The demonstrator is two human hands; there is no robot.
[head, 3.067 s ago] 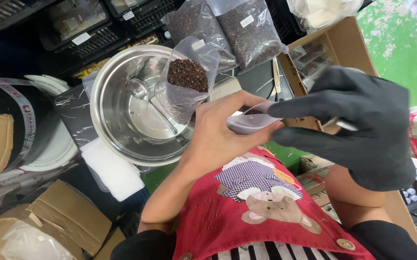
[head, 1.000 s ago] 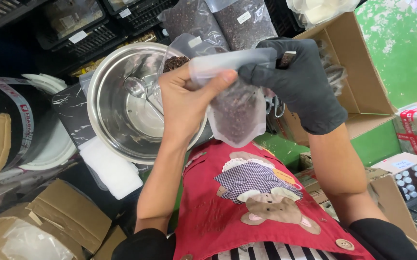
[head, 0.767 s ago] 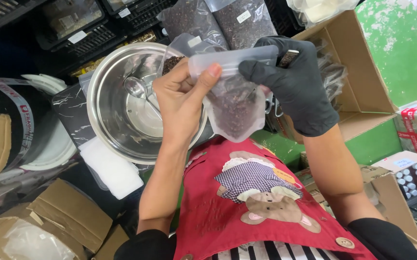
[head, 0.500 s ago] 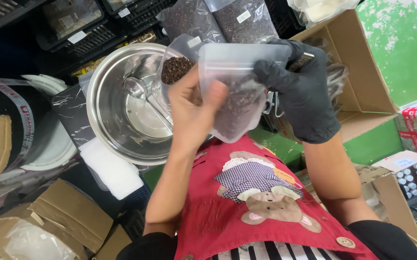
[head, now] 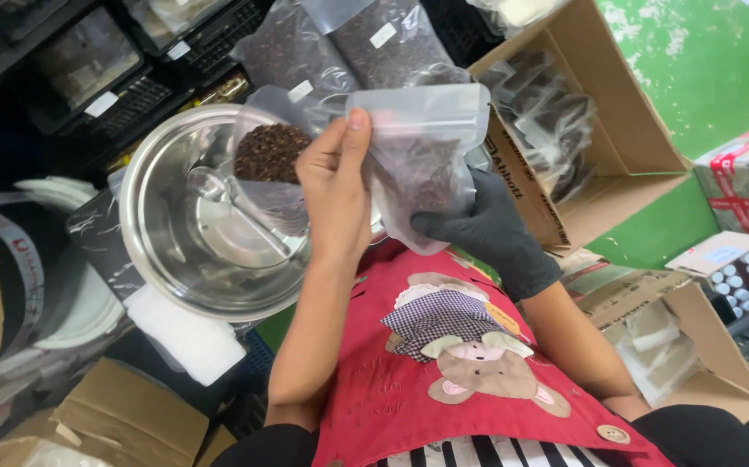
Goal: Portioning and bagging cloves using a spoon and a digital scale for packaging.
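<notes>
Clear pouch (head: 422,164), two hands, left hand (head: 336,199), right hand (head: 487,229)

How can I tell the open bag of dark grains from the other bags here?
Find the big steel bowl at the left. The open bag of dark grains stands at its far right rim, just left of the bare left hand. Unlike the sealed bags behind it and the pouch in both hands, its top gapes open.

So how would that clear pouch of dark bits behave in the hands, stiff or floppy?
Probably floppy: the clear pouch is thin film, and its lower part bulges around the dark contents while the empty top stands flat. It likely feels bottom-heavy, since the gloved right hand cups it from below. The film looks smooth, so perhaps slippery; the bare left hand steadies its side.
</notes>
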